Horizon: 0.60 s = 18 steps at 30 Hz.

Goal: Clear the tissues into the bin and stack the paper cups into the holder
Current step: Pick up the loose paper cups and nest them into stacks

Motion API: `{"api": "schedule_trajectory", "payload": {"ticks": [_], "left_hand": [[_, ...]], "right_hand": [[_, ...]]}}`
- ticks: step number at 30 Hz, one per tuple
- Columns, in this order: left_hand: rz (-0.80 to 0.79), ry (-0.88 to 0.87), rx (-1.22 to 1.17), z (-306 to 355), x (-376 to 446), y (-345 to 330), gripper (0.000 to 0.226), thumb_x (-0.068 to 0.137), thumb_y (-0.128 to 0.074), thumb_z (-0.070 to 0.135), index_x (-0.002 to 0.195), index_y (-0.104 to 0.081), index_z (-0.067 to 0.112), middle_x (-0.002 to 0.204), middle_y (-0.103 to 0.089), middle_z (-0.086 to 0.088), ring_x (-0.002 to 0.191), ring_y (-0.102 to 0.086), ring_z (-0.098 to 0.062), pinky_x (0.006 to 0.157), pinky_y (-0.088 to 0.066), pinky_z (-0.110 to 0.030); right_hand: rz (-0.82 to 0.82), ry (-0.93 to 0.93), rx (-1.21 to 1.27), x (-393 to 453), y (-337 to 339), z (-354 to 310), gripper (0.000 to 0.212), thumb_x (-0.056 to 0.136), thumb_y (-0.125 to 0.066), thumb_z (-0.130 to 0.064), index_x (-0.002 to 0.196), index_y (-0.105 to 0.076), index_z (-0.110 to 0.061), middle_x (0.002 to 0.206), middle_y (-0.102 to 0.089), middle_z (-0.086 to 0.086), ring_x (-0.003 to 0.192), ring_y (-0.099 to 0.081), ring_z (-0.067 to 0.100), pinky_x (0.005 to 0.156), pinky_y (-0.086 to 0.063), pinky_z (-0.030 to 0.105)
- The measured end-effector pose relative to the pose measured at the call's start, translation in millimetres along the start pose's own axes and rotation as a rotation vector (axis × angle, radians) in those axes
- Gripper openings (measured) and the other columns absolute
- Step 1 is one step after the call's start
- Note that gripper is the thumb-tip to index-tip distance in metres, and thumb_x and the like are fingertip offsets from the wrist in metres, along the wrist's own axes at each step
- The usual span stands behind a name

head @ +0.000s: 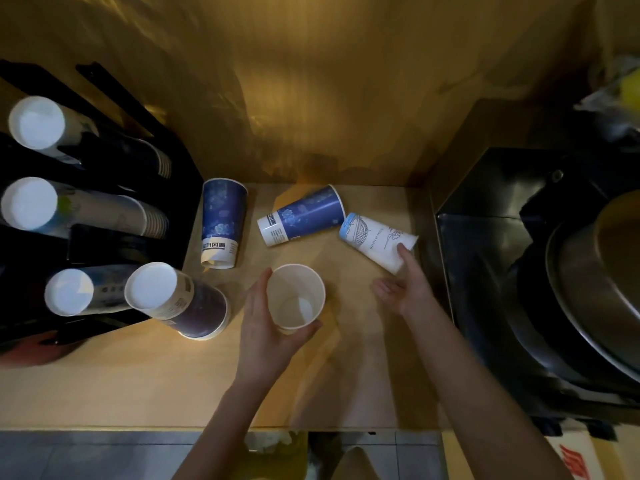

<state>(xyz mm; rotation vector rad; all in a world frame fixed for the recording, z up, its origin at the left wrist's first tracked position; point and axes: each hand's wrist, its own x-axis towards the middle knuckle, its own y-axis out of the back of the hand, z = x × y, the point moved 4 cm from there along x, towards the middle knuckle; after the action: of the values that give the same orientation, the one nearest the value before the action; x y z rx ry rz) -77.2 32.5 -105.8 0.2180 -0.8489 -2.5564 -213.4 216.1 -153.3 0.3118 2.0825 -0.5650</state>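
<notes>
My left hand (266,327) grips an upright paper cup (295,297) with its open mouth facing me, near the middle of the wooden counter. My right hand (403,280) has its fingers apart, one fingertip touching a white paper cup (375,239) lying on its side at the right. Two blue cups lie on their sides further back, one (221,221) at the left and another (301,214) in the middle. The black cup holder (104,237) stands at the left with several cup stacks in it. A blue stack (176,301) sits upside down beside it.
A black metal unit (491,220) and a round steel pan (595,289) fill the right side. The wooden back wall (311,98) closes the counter behind the cups. Below the counter's front edge, a bin (277,445) with pale tissue in it shows.
</notes>
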Motion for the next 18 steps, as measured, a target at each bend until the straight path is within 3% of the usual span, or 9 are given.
{"api": "schedule_trajectory", "payload": {"ticks": [1, 3, 5, 8, 12, 14, 16, 18], "left_hand": [[-0.004, -0.004, -0.001, 0, 0, 1, 0.102, 0.055, -0.086, 0.027, 0.139, -0.028, 0.013, 0.139, -0.041, -0.011, 0.125, -0.040, -0.019, 0.096, -0.032, -0.026], [-0.012, -0.009, -0.012, -2, 1, 1, 0.101, 0.055, -0.086, 0.027, 0.138, -0.029, 0.015, 0.139, -0.041, -0.009, 0.123, -0.038, -0.013, 0.098, -0.031, -0.025], [-0.020, -0.012, -0.014, -4, 2, 2, 0.102, 0.054, -0.086, 0.027, 0.138, -0.030, 0.016, 0.139, -0.041, -0.005, 0.120, -0.035, -0.006, 0.098, -0.029, -0.019], [-0.023, -0.001, -0.046, -6, 3, 1, 0.102, 0.053, -0.087, 0.026, 0.137, -0.031, 0.019, 0.133, -0.039, 0.004, 0.118, -0.034, -0.003, 0.095, -0.027, -0.014], [-0.014, 0.007, -0.074, -8, 2, -1, 0.101, 0.054, -0.087, 0.026, 0.137, -0.030, 0.020, 0.130, -0.036, 0.009, 0.119, -0.035, -0.005, 0.097, -0.030, -0.020], [-0.015, 0.019, -0.092, -8, 1, -2, 0.101, 0.054, -0.086, 0.026, 0.137, -0.030, 0.021, 0.130, -0.036, 0.009, 0.120, -0.036, -0.006, 0.098, -0.032, -0.024], [-0.014, 0.023, -0.111, -7, 1, -2, 0.100, 0.054, -0.087, 0.025, 0.137, -0.030, 0.022, 0.130, -0.036, 0.010, 0.120, -0.036, -0.006, 0.097, -0.032, -0.024], [-0.010, 0.024, -0.122, -7, 1, -1, 0.100, 0.054, -0.087, 0.024, 0.136, -0.030, 0.022, 0.130, -0.036, 0.010, 0.119, -0.036, -0.005, 0.097, -0.032, -0.023]], "right_hand": [[-0.011, -0.009, 0.021, 2, -2, -3, 0.055, 0.075, -0.071, -0.035, 0.118, -0.051, -0.005, 0.108, -0.054, 0.013, 0.127, -0.047, 0.024, 0.110, -0.036, 0.039], [-0.069, -0.035, 0.051, 3, -9, -9, 0.042, 0.077, -0.068, -0.038, 0.104, -0.056, -0.007, 0.108, -0.057, 0.008, 0.140, -0.027, 0.026, 0.115, -0.025, 0.041], [-0.061, -0.072, 0.034, 6, -13, -12, 0.042, 0.077, -0.067, -0.041, 0.098, -0.055, -0.007, 0.107, -0.055, 0.010, 0.136, -0.035, 0.026, 0.112, -0.030, 0.043], [-0.008, -0.050, -0.008, 12, -16, -17, 0.061, 0.076, -0.068, -0.042, 0.124, -0.048, -0.011, 0.114, -0.052, 0.010, 0.120, -0.048, 0.027, 0.098, -0.039, 0.048], [0.001, -0.010, 0.011, 15, -16, -17, 0.041, 0.078, -0.067, -0.036, 0.108, -0.051, -0.015, 0.090, -0.057, 0.004, 0.117, -0.051, 0.025, 0.100, -0.039, 0.045], [-0.011, 0.022, 0.034, 13, -14, -15, 0.036, 0.079, -0.066, -0.035, 0.105, -0.052, -0.015, 0.088, -0.057, 0.003, 0.116, -0.052, 0.023, 0.103, -0.037, 0.045], [-0.026, 0.037, 0.082, 9, -10, -10, 0.040, 0.078, -0.065, -0.036, 0.109, -0.053, -0.012, 0.096, -0.059, 0.005, 0.107, -0.057, 0.022, 0.103, -0.038, 0.045], [-0.085, 0.040, 0.137, 0, -7, -3, 0.039, 0.078, -0.064, -0.036, 0.105, -0.056, -0.009, 0.125, -0.058, 0.008, 0.112, -0.057, 0.026, 0.105, -0.039, 0.043]]}}
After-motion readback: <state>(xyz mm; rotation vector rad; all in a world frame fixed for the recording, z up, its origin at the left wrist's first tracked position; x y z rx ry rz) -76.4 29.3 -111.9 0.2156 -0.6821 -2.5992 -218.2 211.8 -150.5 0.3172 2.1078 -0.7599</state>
